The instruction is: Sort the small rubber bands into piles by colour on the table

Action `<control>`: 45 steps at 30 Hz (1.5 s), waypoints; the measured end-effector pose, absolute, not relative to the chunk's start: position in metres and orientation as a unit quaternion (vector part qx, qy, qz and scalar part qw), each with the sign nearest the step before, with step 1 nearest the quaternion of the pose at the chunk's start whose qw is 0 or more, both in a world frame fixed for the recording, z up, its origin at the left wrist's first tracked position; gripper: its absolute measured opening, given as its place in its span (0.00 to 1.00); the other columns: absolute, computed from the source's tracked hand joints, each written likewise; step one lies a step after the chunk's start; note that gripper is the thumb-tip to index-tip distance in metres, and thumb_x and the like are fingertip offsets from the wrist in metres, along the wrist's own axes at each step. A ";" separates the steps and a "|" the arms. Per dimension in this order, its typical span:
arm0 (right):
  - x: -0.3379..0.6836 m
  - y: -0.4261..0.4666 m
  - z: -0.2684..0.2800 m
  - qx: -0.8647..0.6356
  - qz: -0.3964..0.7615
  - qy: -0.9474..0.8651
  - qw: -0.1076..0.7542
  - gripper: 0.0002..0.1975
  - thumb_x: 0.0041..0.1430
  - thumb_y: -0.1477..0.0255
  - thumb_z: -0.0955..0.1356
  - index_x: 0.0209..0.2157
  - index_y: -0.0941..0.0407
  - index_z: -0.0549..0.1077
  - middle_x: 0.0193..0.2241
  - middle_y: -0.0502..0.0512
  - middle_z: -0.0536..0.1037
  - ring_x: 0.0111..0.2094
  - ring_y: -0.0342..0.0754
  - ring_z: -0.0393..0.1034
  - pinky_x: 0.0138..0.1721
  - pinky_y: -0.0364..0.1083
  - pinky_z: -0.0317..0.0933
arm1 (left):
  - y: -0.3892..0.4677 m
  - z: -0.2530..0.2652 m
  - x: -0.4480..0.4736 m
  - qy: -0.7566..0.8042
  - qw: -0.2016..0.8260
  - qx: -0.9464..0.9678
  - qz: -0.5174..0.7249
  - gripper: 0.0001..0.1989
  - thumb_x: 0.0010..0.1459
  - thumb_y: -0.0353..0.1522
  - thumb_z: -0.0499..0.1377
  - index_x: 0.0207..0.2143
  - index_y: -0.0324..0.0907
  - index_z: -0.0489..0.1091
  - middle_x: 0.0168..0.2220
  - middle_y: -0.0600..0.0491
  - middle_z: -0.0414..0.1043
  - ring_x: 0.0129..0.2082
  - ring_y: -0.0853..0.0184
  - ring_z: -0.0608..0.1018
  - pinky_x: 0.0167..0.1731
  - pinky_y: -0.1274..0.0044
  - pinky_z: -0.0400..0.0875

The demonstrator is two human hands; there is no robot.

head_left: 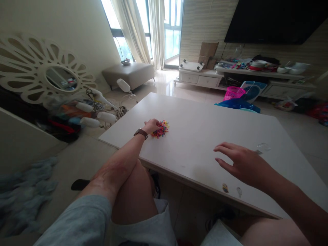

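A pile of small, thin, brightly coloured pieces point(163, 130) lies on the white table point(194, 119), left of its middle. My left hand point(151, 125), with a brown-strapped watch on its wrist, reaches into this pile, fingers drawn together at its edge. What they pinch is hidden and too small to make out. Over the right part of the table my right hand point(237, 159) hovers with thumb and fingers apart, holding nothing. Near the front edge below it lie a small yellow figure-shaped charm point(225, 188) and a small clear piece point(239, 192). A clear bag-like thing point(263, 147) rests behind my right hand.
To the left stand a lamp with white shades point(106, 117) and a flower-shaped mirror frame point(38, 68). A grey ottoman point(128, 75) is by the window. Beyond the table are a pink basket point(234, 92), a blue plastic thing point(237, 104) and a low cabinet point(197, 79).
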State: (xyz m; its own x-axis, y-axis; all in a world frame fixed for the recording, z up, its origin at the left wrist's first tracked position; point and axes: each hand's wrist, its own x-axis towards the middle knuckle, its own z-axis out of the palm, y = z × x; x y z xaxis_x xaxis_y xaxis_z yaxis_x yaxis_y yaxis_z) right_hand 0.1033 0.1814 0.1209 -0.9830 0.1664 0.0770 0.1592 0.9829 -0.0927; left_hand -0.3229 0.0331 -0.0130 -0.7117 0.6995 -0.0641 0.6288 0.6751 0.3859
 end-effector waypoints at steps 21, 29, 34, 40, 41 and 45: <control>0.101 0.186 0.056 -0.026 0.248 -0.965 -0.080 0.12 0.68 0.66 0.63 0.47 0.51 0.77 0.54 0.60 0.77 0.51 0.55 0.76 0.51 0.55 0.71 | 0.017 -0.009 -0.312 0.917 0.091 0.365 0.136 0.08 0.55 0.35 0.64 0.37 0.45 0.81 0.41 0.50 0.82 0.45 0.55 0.79 0.49 0.64 0.63; 0.105 0.186 0.059 -0.036 0.243 -0.968 -0.047 0.12 0.67 0.67 0.64 0.47 0.51 0.77 0.54 0.60 0.77 0.51 0.56 0.76 0.51 0.56 0.71 | 0.021 0.001 -0.316 0.917 0.086 0.356 0.158 0.06 0.52 0.36 0.66 0.32 0.43 0.81 0.38 0.48 0.81 0.44 0.54 0.78 0.48 0.65 0.65; 0.106 0.183 0.062 -0.040 0.231 -0.971 -0.038 0.12 0.68 0.67 0.64 0.47 0.52 0.77 0.54 0.60 0.77 0.50 0.56 0.76 0.50 0.55 0.72 | 0.019 -0.002 -0.325 0.888 0.109 0.343 0.287 0.09 0.52 0.37 0.65 0.31 0.41 0.80 0.28 0.50 0.78 0.34 0.62 0.77 0.36 0.73 0.67; 0.105 0.182 0.062 -0.035 0.221 -0.974 -0.038 0.13 0.67 0.68 0.64 0.47 0.52 0.78 0.53 0.60 0.77 0.50 0.56 0.77 0.50 0.54 0.72 | 0.016 -0.008 -0.325 0.834 0.155 0.341 0.405 0.11 0.48 0.37 0.66 0.31 0.38 0.78 0.27 0.50 0.78 0.26 0.68 0.73 0.26 0.77 0.63; 0.104 0.182 0.061 -0.034 0.219 -0.974 -0.039 0.13 0.68 0.68 0.64 0.47 0.52 0.78 0.53 0.60 0.77 0.50 0.55 0.77 0.50 0.54 0.72 | 0.016 -0.007 -0.324 0.829 0.163 0.340 0.414 0.12 0.47 0.37 0.66 0.32 0.38 0.78 0.27 0.50 0.78 0.26 0.68 0.73 0.25 0.77 0.62; 0.104 0.182 0.059 -0.030 0.217 -0.975 -0.040 0.12 0.67 0.69 0.64 0.47 0.52 0.78 0.54 0.60 0.78 0.50 0.55 0.77 0.50 0.54 0.72 | 0.014 -0.004 -0.320 0.814 0.186 0.338 0.434 0.15 0.47 0.38 0.67 0.35 0.37 0.79 0.28 0.49 0.79 0.24 0.69 0.72 0.24 0.77 0.62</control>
